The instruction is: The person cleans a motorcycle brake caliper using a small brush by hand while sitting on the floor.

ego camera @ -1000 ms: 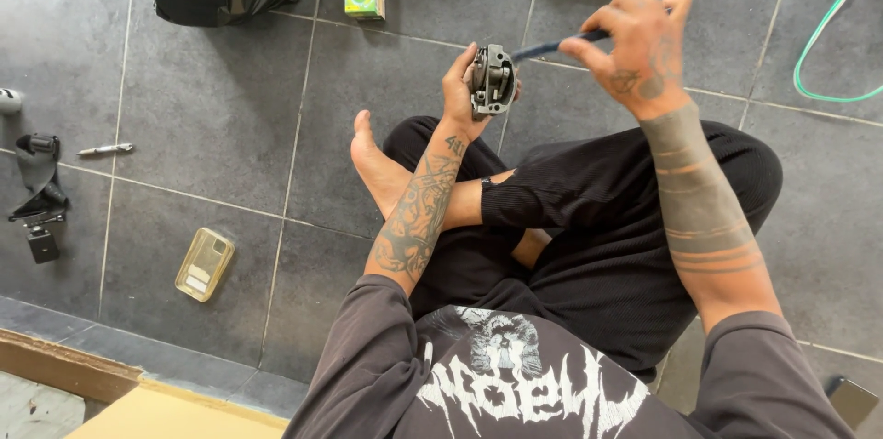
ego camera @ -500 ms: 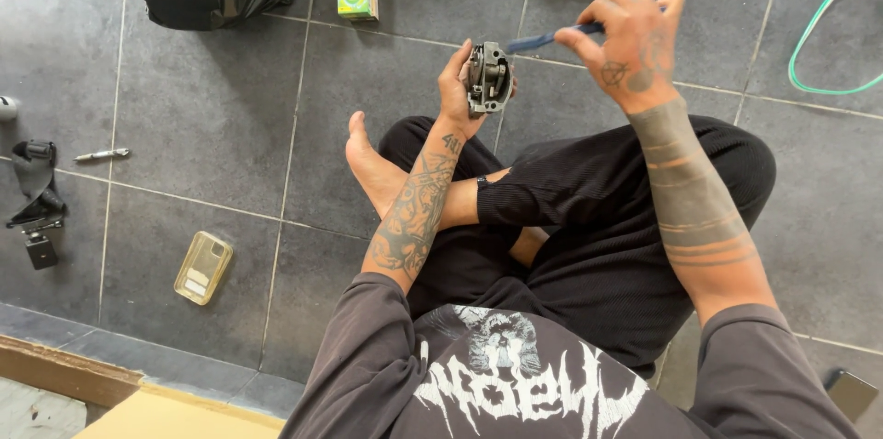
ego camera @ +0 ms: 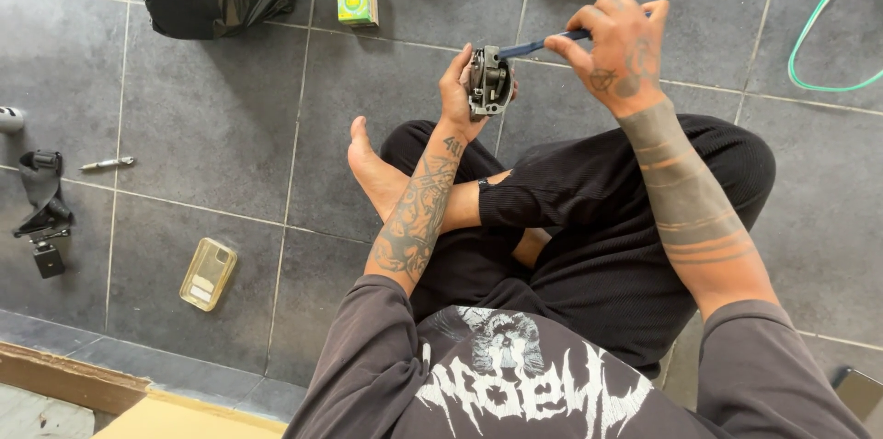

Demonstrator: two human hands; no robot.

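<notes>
Over grey tiles [ego camera: 212, 108], the blue tool [ego camera: 543, 44] points left into the metal part [ego camera: 488, 82].

Daylit floor of large dark grey square tiles [ego camera: 212, 117] with pale grout lines; a tan wooden edge strip [ego camera: 74, 384] at the lower left.

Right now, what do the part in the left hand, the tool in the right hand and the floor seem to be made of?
Part: probably cast metal, dull grey, worn-looking.
Tool: a slim dark blue shaft, perhaps plastic or painted metal; too small to tell.
Floor: matte dark grey tiles, likely ceramic or stone, with pale grout lines.
</notes>
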